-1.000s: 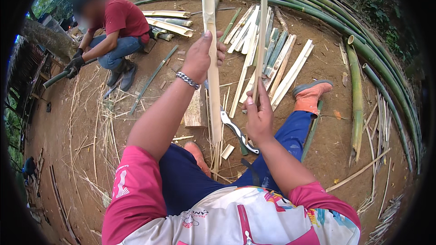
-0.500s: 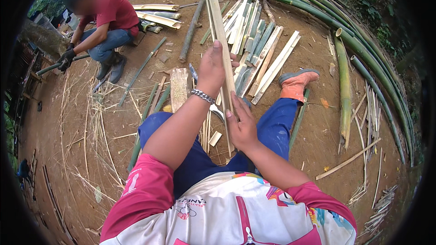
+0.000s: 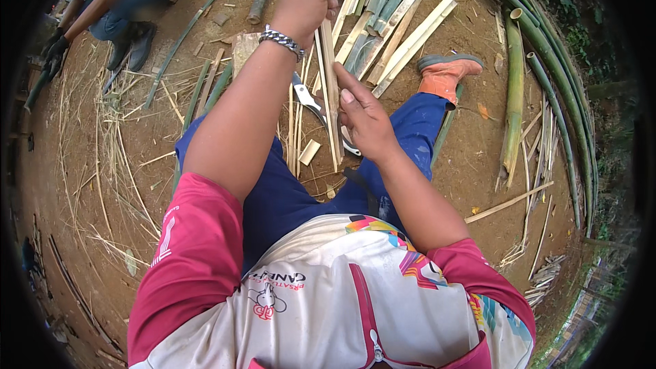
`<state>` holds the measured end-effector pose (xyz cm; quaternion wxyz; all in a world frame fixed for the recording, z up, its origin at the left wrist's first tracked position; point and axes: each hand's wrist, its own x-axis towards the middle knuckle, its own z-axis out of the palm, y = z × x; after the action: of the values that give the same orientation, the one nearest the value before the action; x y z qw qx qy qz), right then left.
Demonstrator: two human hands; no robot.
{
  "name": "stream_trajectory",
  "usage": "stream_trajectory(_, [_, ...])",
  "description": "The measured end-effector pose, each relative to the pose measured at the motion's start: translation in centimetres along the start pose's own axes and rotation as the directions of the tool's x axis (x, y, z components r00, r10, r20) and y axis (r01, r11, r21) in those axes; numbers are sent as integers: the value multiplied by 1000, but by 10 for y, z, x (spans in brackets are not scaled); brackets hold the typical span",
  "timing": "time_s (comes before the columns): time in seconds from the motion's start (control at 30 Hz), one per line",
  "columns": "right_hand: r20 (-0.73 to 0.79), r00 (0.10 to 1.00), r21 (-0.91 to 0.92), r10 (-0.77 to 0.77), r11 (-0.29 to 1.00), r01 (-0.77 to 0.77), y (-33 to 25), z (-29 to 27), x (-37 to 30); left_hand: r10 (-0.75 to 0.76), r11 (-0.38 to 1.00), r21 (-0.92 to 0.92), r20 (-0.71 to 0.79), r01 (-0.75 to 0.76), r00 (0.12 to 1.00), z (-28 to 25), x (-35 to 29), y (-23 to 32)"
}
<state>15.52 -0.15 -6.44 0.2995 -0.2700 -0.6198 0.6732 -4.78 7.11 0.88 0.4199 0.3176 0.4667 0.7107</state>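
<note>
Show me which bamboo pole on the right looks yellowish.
The short, thick pole to the right of the orange boot; the long, curving poles beyond it are green.

The left arm [image 3: 239,109] stretches forward, left grip [image 3: 307,7] curled closed; the right arm [image 3: 420,198] reaches less far, right grip [image 3: 367,119] loosely bent, forefinger [image 3: 350,80] pointing forward.

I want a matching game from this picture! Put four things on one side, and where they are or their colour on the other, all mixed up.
Things:
1. bracelet
2. bamboo strips
3. right boot
4. short pale offcut

Matches:
A. orange
B. on the ground between the legs
C. around the left wrist
D. gripped in the left hand

Pairs: 1-C, 2-D, 3-A, 4-B
</note>
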Motion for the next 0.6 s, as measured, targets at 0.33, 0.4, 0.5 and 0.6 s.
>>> stream_trajectory(0.33, [-162,961,-128,224,961,-246,3,4,-17,229,937,291,-93,-193,969,-8,28,5])
stream_trajectory(0.4, [-168,959,-3,229,972,-233,7,4,-14,245,943,254,-97,-214,965,-6,32,5])
stream_trajectory(0.5, [-153,966,-28,206,977,-213,4,4,-12,250,958,171,-102,-231,963,-6,36,5])
stream_trajectory(0.6, [-148,969,-34,196,979,-203,3,3,-12,217,972,115,-87,-207,972,-8,35,9])
